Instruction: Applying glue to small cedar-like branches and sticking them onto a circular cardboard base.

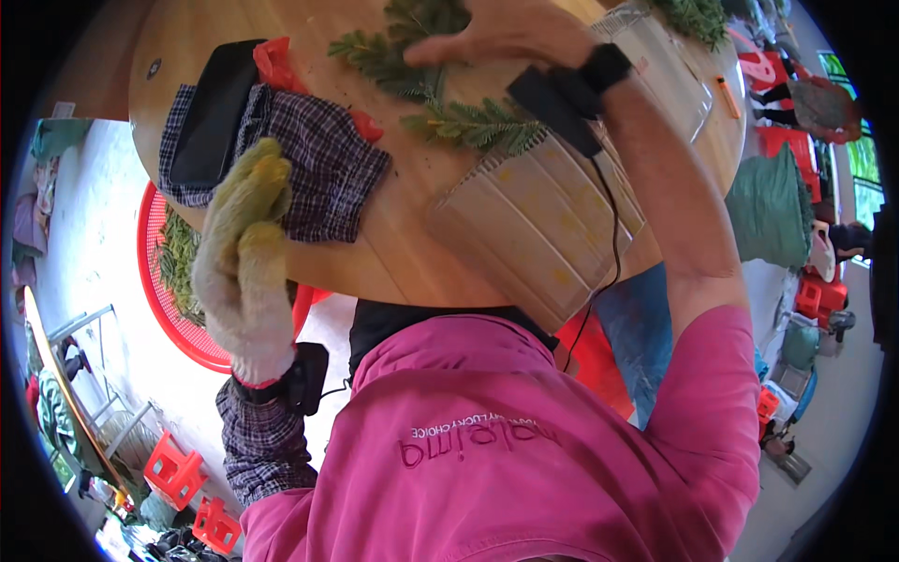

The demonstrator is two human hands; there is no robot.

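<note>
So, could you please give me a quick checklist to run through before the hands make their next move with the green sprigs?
1. Right hand on the sprigs: ok, it lies flat on them, bare.
2. Grip closed on a sprig: cannot tell; the fingers look spread.
3. Left hand gloved: ok, held at the table edge, holding nothing visible.
4. Plastic tray steady: not ok, it overhangs the table edge.
5. Checked cloth away from the sprigs: ok, it lies to their left.
</note>
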